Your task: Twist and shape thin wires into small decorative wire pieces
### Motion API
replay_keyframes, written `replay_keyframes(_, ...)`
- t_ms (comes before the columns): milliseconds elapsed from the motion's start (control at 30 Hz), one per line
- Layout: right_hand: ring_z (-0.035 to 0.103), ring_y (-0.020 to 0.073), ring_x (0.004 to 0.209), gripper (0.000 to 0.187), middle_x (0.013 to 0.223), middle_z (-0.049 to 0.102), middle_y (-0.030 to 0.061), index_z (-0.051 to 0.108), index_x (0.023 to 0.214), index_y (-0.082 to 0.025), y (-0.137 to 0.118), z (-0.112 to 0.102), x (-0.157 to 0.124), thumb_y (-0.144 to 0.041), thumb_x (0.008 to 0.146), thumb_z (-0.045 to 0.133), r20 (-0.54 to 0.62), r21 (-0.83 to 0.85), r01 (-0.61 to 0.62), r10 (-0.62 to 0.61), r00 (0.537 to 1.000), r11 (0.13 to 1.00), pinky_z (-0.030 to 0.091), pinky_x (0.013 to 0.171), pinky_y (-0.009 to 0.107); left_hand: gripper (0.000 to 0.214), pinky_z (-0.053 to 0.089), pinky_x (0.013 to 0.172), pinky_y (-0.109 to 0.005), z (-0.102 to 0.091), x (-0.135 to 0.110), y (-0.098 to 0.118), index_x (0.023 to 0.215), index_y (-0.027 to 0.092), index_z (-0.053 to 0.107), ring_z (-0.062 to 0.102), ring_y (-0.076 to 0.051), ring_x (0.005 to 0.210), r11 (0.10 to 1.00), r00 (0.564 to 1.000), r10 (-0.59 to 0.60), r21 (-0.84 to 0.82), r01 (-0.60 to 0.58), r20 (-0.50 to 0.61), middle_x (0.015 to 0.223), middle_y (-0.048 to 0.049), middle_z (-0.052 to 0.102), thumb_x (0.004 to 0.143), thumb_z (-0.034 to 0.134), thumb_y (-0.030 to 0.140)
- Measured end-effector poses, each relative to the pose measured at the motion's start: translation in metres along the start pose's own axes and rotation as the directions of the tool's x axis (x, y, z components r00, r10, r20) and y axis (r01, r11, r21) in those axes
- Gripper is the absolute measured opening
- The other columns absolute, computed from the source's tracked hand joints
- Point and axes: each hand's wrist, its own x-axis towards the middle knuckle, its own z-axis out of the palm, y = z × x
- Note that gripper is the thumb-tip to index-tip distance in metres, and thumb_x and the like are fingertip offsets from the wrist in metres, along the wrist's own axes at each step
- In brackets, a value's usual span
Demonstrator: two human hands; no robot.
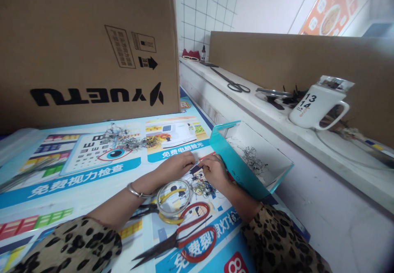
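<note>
1. Centrally, wire pieces point(205, 188) lie on printed cover point(80, 200), beside right hand point(215, 171).
2. Right hand, left hand point(180, 164): fingers curled; cannot tell whether pinching.
3. Cardboard box point(86, 55) beyond; ledge point(266, 115) with mug point(314, 106) at right.

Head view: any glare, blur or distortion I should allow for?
Head view: pale upper wall looks washed out; orange poster goes soft toward the corner; white mug leans, probably wide-angle stretch; red-handled scissors read clearly; fine wires near the right hand blend into the printed surface, hard to trace singly.
</note>
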Motion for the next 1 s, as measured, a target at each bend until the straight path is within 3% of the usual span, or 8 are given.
replay_keyframes(300, 0.051, 0.0175, 0.088, 0.030, 0.085, 0.065, 0.0018, 0.070, 0.081, -0.023, -0.001, 0.000, 0.000, -0.002, 0.072, 0.049, -0.015, 0.027, 0.007, -0.006, 1.000, 1.000, 0.039, 0.082, 0.029, 0.013, 0.041, 0.072, -0.027, 0.001, -0.001, 0.000, 0.080, 0.019, 0.057, 0.052, -0.017, 0.080, 0.998, 0.998, -0.017, -0.064, 0.013, -0.058, 0.081, -0.0031, 0.055, 0.082, 0.045, 0.018)
replay_keyframes(700, 0.052, 0.0176, 0.092, 0.034, 0.089, 0.062, 0.0029, 0.067, 0.090, -0.022, -0.012, -0.010, 0.000, -0.002, 0.075, 0.044, -0.120, 0.189, 0.082, -0.059, 0.991, 0.979, 0.041, 0.084, 0.030, 0.011, 0.040, 0.067, -0.024, -0.006, 0.001, 0.008, 0.083, 0.019, 0.057, 0.052, -0.013, 0.073, 0.989, 0.985, -0.051, -0.145, 0.027, -0.163, 0.082, -0.0011, 0.058, 0.081, 0.047, 0.018)
replay_keyframes(1000, 0.052, 0.0180, 0.092, 0.035, 0.090, 0.063, 0.0024, 0.066, 0.091, -0.022, -0.013, -0.010, 0.000, -0.001, 0.074, 0.043, -0.144, 0.226, 0.092, -0.060, 0.988, 0.970, 0.041, 0.084, 0.031, 0.015, 0.039, 0.061, -0.023, -0.006, 0.000, 0.008, 0.093, 0.020, 0.059, 0.050, -0.012, 0.067, 0.965, 0.985, -0.076, -0.262, 0.033, -0.156, 0.077, 0.0005, 0.056, 0.081, 0.050, 0.022)
